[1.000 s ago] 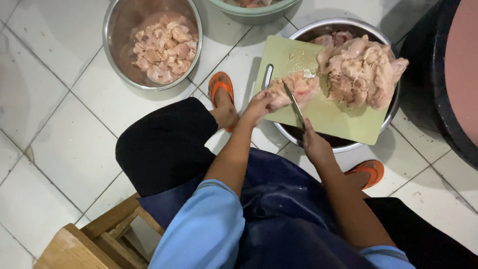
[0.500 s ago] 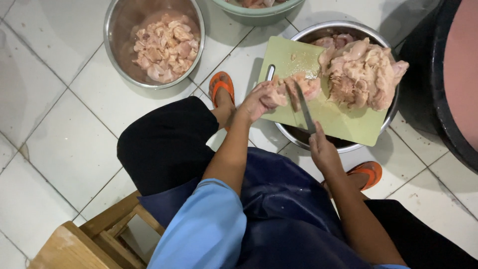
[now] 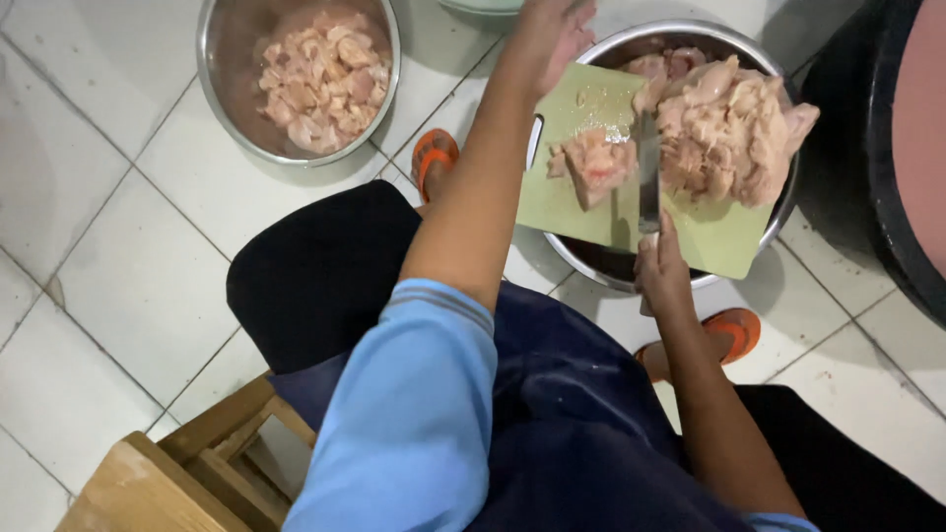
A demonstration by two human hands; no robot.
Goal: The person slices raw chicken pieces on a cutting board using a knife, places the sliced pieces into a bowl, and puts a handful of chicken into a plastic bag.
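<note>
The right hand point(image 3: 662, 268) has its grip closed round the handle of a knife point(image 3: 648, 172), whose blade points to twelve o'clock and rests on the green cutting board point(image 3: 581, 202). The board lies over a steel basin point(image 3: 690, 39). At nine o'clock of the blade, touching it, sits a small piece of raw chicken point(image 3: 594, 165); at three o'clock lies a larger heap of raw chicken point(image 3: 729, 133). The left hand point(image 3: 548, 30) is raised at the top edge — fingers partly cut off, so I cannot tell how its grip stands. A second steel bowl of cut chicken point(image 3: 320, 79) stands on the tiled floor point(image 3: 128, 246) at ten o'clock. The knife handle is hidden in the hand.
</note>
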